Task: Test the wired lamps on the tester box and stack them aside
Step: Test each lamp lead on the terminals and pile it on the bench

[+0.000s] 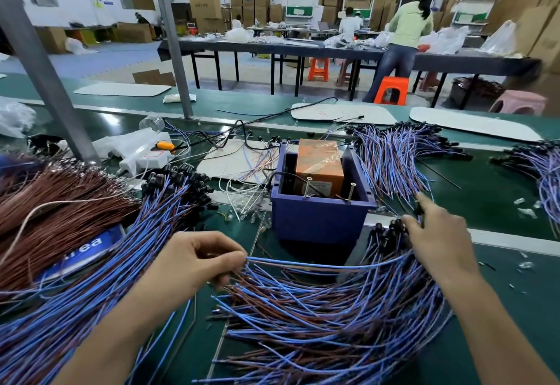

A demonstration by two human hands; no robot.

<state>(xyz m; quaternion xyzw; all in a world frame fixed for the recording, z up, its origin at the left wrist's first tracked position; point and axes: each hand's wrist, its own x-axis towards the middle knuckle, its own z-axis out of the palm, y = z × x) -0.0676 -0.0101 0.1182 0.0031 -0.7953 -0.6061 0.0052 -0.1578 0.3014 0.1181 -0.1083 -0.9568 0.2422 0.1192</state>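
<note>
Friend: Where is the lamp?
Me: I hold one lamp (418,209) by its black head. My right hand (436,233) pinches it at 4 o'clock from the box (321,221). My left hand (197,259) pinches the other end of its wire (318,264) at 7 o'clock. My hands are well apart, with the wire pulled between them.
Friend: Did you test it?
Me: Not yet, I think. The wire is not touching the screws (308,187) on the box.
Friend: How much is left?
Me: Lots. A big pile (333,318) lies under my hands at 6 o'clock. A left pile (136,248) lies at 9 o'clock, a far pile (394,157) at 1 o'clock. I cannot tell which piles are done.
</note>
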